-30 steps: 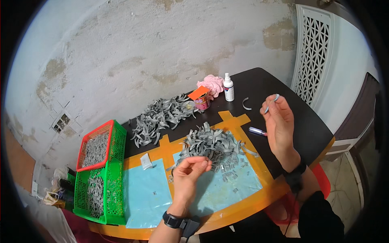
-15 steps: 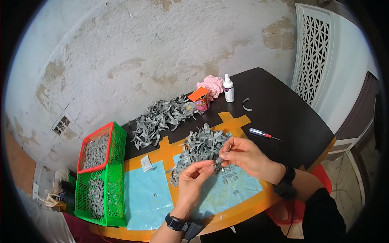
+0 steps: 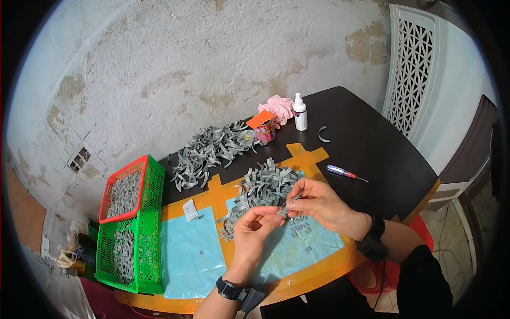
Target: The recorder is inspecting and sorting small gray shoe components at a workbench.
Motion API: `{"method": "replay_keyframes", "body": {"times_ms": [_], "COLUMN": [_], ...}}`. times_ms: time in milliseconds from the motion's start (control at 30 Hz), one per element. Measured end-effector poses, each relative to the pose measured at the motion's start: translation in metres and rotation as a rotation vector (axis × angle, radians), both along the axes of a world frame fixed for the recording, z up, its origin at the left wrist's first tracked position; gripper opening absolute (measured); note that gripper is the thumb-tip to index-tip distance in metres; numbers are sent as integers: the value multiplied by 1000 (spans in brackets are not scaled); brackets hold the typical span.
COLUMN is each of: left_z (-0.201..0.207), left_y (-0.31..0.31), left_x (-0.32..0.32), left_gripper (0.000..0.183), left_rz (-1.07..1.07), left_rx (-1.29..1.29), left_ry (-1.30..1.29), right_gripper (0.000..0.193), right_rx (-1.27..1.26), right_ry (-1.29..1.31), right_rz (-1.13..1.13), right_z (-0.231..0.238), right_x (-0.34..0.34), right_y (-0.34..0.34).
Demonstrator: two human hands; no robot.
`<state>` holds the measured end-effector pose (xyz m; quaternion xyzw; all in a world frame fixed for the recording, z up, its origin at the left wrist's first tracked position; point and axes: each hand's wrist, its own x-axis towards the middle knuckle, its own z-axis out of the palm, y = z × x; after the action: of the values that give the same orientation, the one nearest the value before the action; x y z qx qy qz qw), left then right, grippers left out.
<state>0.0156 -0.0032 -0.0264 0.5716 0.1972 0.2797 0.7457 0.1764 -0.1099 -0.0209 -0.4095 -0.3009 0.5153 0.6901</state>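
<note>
My left hand (image 3: pixel 254 228) pinches the lower end of a short grey strip (image 3: pixel 285 211) between thumb and forefinger. From the right, the closed fingertips of my right hand (image 3: pixel 322 205) grip the same strip, partly covering it. Whether a separate small piece sits at the left fingertips is too small to tell. Just beyond my hands rises a pile of curved grey strips (image 3: pixel 263 186). Small grey pieces (image 3: pixel 300 227) lie below my right hand on a light blue sheet (image 3: pixel 324 247) taped to the table.
A green basket (image 3: pixel 150 266) and a red-rimmed basket (image 3: pixel 123 217) at left hold small grey pieces. Farther back are another strip heap (image 3: pixel 204 157), a pink-labelled can (image 3: pixel 264 133), a pink cloth (image 3: pixel 277 108) and a white spray bottle (image 3: pixel 300 116). A screwdriver (image 3: pixel 342 171) lies at right.
My fingertips have come closer together, and the grey strip now spans between both hands. The hands stay in nearly the same place; the view has shifted slightly.
</note>
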Motion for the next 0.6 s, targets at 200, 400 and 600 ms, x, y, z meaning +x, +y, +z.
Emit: {"method": "replay_keyframes", "body": {"times_ms": [200,400,600], "left_z": [-1,-2,-3], "left_y": [0,-1,0], "left_x": [0,0,0], "left_gripper": [18,21,21], "left_rz": [-19,1,-20], "left_rx": [11,26,31], "left_ry": [-46,-78,-89], "right_gripper": [16,15,15], "right_rx": [-6,50,20], "right_ry": [16,106,129], "right_rz": [-14,39,94], "right_z": [-4,-9,-5], "right_x": [0,0,-1], "right_y": [1,2,1]}}
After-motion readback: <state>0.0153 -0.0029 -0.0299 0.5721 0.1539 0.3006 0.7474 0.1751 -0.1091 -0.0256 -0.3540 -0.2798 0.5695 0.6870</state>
